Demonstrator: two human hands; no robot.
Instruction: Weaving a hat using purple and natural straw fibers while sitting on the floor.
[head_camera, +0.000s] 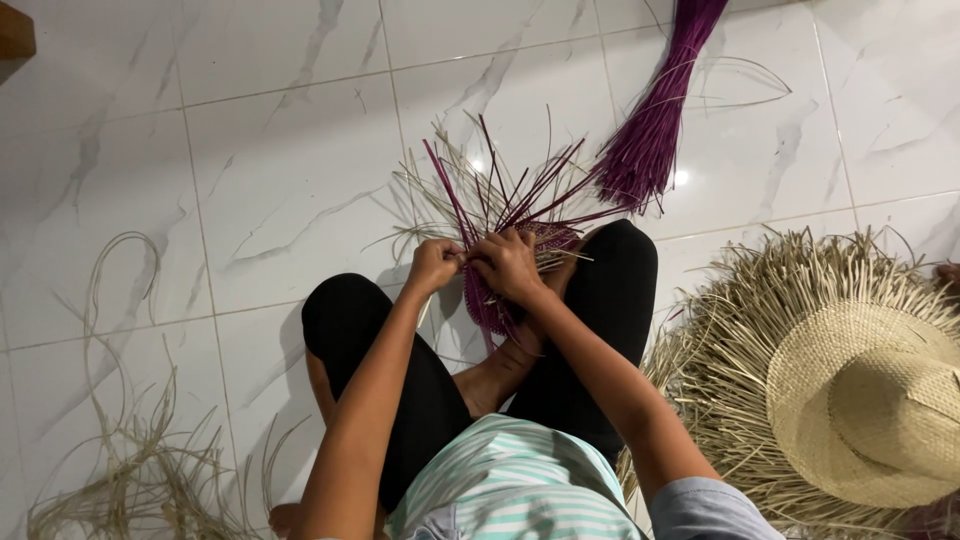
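A half-woven piece of purple and natural straw (505, 225) rests between my knees, its loose strands fanning up and outward. My left hand (433, 264) pinches strands at the left edge of the weave. Right beside it, my right hand (508, 264) grips the purple woven part, fingers curled over it. Both hands almost touch each other above the work. I sit cross-legged on the floor in black trousers (370, 330).
A bundle of purple straw (655, 120) lies on the white marble-look tiles (280, 180) at the upper right. An unfinished natural straw hat (860, 390) with a fringed brim sits at right. Loose pale strands (140, 470) are scattered at lower left.
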